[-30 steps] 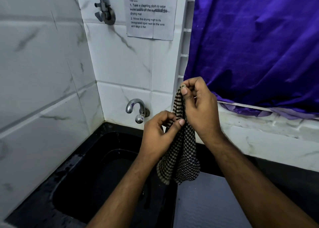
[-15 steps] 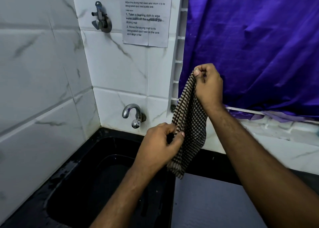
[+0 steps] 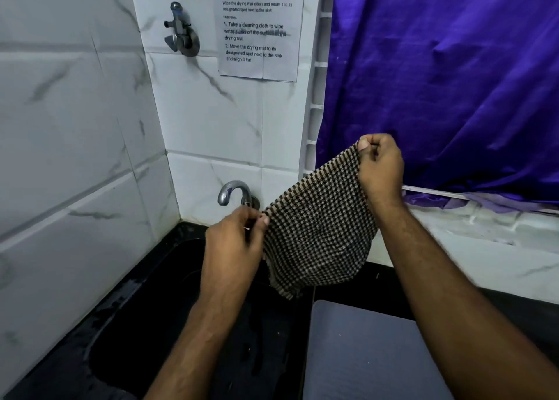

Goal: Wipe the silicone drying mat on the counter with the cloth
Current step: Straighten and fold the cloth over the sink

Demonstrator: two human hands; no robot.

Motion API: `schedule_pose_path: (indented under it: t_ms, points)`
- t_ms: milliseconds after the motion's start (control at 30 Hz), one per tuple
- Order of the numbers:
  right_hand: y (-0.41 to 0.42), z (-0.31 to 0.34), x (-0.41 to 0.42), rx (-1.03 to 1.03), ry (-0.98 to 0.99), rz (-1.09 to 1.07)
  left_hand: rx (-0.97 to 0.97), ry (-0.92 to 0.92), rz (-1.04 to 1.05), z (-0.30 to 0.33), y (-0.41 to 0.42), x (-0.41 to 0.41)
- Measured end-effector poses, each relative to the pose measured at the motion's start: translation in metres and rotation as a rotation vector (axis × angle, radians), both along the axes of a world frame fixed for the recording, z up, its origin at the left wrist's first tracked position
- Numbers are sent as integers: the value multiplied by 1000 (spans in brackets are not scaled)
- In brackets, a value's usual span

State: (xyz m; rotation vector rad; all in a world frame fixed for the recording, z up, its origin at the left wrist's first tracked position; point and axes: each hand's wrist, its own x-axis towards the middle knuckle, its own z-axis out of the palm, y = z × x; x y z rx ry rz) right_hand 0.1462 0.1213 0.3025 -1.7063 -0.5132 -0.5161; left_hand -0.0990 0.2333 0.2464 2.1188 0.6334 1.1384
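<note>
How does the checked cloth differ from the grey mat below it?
The cloth is checked brown and cream; the mat is plain grey. The cloth hangs in the air, pinched at two corners by the left hand and right hand; the mat lies flat, untouched. Both are thin sheets.

Both hands hold a checked cloth [image 3: 317, 236] spread above the black sink [image 3: 169, 324]: the left hand [image 3: 234, 248] pinches its lower corner in front of the tap [image 3: 234, 192], the right hand [image 3: 379, 166] its upper corner. A grey mat [image 3: 363, 357] lies right of the sink on the tabletop [image 3: 529, 312].
</note>
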Motion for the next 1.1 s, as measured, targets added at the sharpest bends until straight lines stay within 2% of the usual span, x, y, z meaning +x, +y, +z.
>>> schedule_pose_path:
  t_ms: [200,400,467,533,600,733,767,900,967,1033,1100]
  points:
    - [-5,-24,-6,-25,52,-11,-130,-60,52,-8,25,2]
    - [-25,-41,-9,-144,-6,92,-181,212,-76,-12,68,-9]
    - [-35,-47,-15,-156,-56,164,-291,157,-185,-10,77,-19]
    - [-40,-54,-16,-84,9,226,-469,42,-346,-6,78,-25]
    - [-38,-62,-14,-84,114,250,-621,-27,-415,-8,77,-22]
    - [-33,-79,-13,-129,209,265,-783,-143,-275,-33,74,2]
    - [-31,-82,-15,-146,205,255,-763,-157,-216,-41,73,8]
    - [-30,-94,-24,-203,82,199,-328,-87,57,-54,63,15]
    - [-30,-95,-27,-217,13,186,-224,-123,109,-53,60,16]
    - [-29,-99,-26,-223,28,172,-195,-117,118,-55,62,18]
    - [-28,-104,-25,-199,109,166,-300,-117,99,-60,67,19]
